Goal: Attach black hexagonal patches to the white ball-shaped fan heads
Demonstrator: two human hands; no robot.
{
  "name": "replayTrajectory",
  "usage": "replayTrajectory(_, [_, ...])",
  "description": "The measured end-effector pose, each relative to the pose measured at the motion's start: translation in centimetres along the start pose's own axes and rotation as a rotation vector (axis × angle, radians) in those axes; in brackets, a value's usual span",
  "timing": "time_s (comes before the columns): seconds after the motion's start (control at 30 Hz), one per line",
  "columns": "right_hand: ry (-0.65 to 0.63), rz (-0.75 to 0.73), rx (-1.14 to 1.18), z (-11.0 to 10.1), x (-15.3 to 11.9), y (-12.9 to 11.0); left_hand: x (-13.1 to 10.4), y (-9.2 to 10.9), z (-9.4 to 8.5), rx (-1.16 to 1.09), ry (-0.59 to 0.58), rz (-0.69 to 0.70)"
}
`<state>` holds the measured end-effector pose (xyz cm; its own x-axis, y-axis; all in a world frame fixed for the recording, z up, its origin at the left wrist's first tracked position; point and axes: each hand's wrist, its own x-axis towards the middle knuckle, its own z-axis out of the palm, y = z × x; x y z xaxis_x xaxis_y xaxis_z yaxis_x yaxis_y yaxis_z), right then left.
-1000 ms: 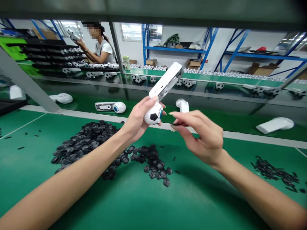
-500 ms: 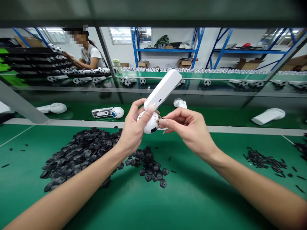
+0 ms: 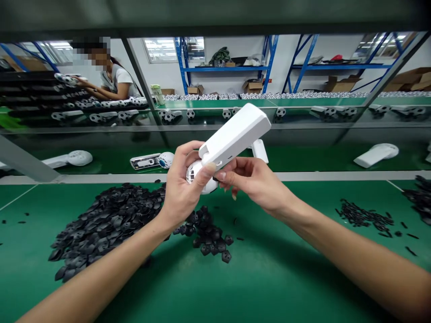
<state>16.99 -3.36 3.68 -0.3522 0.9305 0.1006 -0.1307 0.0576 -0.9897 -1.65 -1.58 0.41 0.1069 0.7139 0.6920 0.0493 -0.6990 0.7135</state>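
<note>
My left hand (image 3: 178, 184) is closed around the ball-shaped end of a white plastic device (image 3: 235, 132), thumb on top. Its long rectangular body slants up to the right. At the right side of the ball, the thumb and fingers of my right hand (image 3: 251, 177) pinch a small black piece against it; the piece is mostly covered. Below my hands lie a large pile of black pentagon pieces (image 3: 111, 229) and a smaller cluster of the same pentagons (image 3: 210, 235).
Thin black strips (image 3: 365, 214) lie on the green table at right. Beyond a pale rail, other white devices (image 3: 377, 154) rest on a green belt. Soccer-ball-patterned units (image 3: 191, 113) line a farther surface. At far left, a co-worker (image 3: 116, 83) handles similar units.
The device has turned in my left hand, its body now tilted lower to the right and showing a broader face. My right fingertips remain at the ball, slightly lower and left.
</note>
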Motion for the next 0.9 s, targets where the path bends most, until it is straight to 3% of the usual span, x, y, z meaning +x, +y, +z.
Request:
replayTrajectory(0.33, [-0.149, 0.192, 0.186, -0.2, 0.2, 0.6, 0.0, 2.6, 0.4, 0.249, 0.064, 0.155])
replayTrajectory(0.53, [-0.275, 0.269, 0.209, -1.3, 0.4, 1.3, 0.1, 3.4, 0.4, 0.292, -0.02, 0.191])
replayTrajectory(0.67, [-0.237, 0.147, 0.15, -0.4, 0.0, 1.3, 0.4, 3.7, 0.3, 0.253, 0.005, 0.221])
replayTrajectory(0.9, [-0.008, -0.168, -0.059, 2.1, -1.5, 1.6, 0.4, 4.3, 0.8, 0.169, 0.091, 0.08])
